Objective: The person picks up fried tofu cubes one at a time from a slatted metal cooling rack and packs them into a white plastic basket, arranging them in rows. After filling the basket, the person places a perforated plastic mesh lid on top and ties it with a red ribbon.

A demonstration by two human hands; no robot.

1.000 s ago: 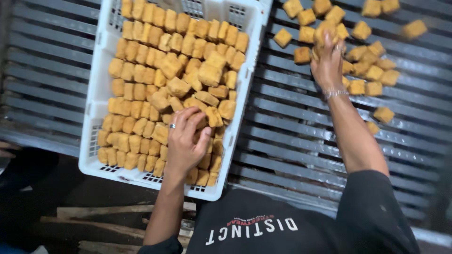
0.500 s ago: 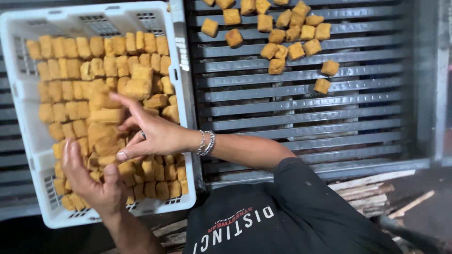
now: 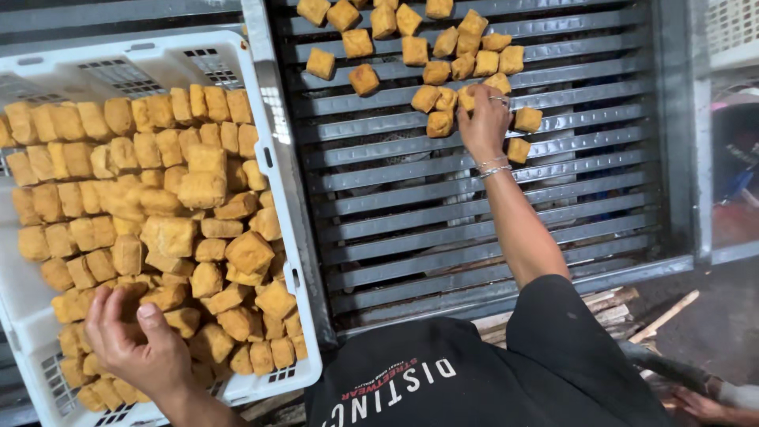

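Note:
A white plastic crate on the left is heaped with golden fried tofu cubes. My left hand is down in the crate's near corner, fingers curled around a few cubes. My right hand reaches out over a grey slatted metal rack, with its fingers closed on cubes at the edge of a loose cluster of tofu cubes on the rack. A bracelet sits on that wrist.
The rack's raised metal frame runs down its right side. Wooden sticks lie on the dark floor below it. Part of another white crate shows at the top right. Another person's hand is at the bottom right.
My right hand has gone from the crate back out to the cubes on the rack. My left hand stays in the crate's near corner. The view has shifted.

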